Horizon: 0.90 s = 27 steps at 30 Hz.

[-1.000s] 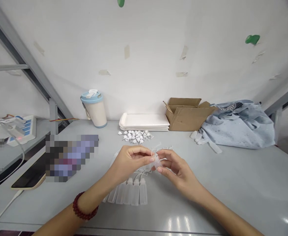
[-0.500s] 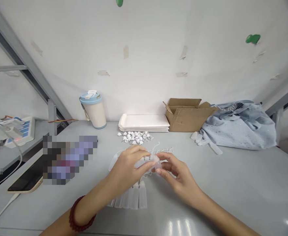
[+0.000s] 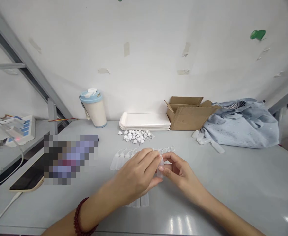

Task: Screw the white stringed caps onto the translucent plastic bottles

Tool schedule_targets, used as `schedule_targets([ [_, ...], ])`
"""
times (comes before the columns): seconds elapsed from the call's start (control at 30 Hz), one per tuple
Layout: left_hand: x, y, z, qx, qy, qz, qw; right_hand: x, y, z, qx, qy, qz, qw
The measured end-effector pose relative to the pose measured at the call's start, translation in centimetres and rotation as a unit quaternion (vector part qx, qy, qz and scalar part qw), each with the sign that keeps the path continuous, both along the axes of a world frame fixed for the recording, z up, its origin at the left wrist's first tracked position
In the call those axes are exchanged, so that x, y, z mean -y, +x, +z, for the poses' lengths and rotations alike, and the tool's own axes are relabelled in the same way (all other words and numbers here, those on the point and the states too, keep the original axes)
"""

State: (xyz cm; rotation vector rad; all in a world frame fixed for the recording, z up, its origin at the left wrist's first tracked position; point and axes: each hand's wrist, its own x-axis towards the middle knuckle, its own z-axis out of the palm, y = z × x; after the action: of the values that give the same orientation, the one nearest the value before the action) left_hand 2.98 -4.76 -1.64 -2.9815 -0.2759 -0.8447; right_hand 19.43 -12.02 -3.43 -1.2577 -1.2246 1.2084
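Observation:
Both hands meet on a small translucent plastic tube (image 3: 160, 172) held upright above the table. My right hand (image 3: 177, 170) grips its side between thumb and fingers. My left hand (image 3: 142, 170) is closed over its top end, fingertips pressed together there; exactly what they pinch is partly hidden. Behind the left hand lies a row of similar translucent tubes (image 3: 120, 161) with white tops and thin string loops. More tubes (image 3: 144, 200) lie nearer me, mostly covered by the left hand. A heap of small white caps (image 3: 135, 136) sits farther back.
Along the wall stand a cream cup with a blue lid (image 3: 94, 109), a stack of white envelopes (image 3: 145, 121), an open cardboard box (image 3: 191, 116) and a light blue cloth (image 3: 244, 127). Loose translucent pieces (image 3: 204, 141) lie beside the cloth. At left is a phone (image 3: 27, 177) with a cable.
My left hand has turned and shifted right, its fingers now over the tube's top. The tube is more upright. My right hand has stayed almost in place.

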Motion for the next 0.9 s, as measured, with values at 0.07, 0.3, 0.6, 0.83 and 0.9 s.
schedule_targets([
  [0.07,0.1,0.1,0.1,-0.011,-0.009,-0.005,1.0,-0.1,0.2,-0.1,0.007,-0.01,0.02,1.0],
  [0.3,2.8,-0.8,-0.3,-0.096,-0.098,-0.01,0.99,0.2,1.5,0.5,0.081,-0.088,0.181,0.976],
  [0.6,4.4,-2.0,-2.0,-0.135,-0.121,-0.006,0.984,0.2,1.8,0.4,0.149,-0.159,0.33,0.919],
  [0.83,3.4,-1.9,-1.9,-0.134,-0.126,0.011,0.983,0.1,1.8,0.3,0.149,-0.161,0.322,0.921],
  [0.9,3.2,-2.0,-1.7,-0.146,-0.132,0.021,0.98,0.0,1.8,0.1,0.149,-0.163,0.324,0.92],
])
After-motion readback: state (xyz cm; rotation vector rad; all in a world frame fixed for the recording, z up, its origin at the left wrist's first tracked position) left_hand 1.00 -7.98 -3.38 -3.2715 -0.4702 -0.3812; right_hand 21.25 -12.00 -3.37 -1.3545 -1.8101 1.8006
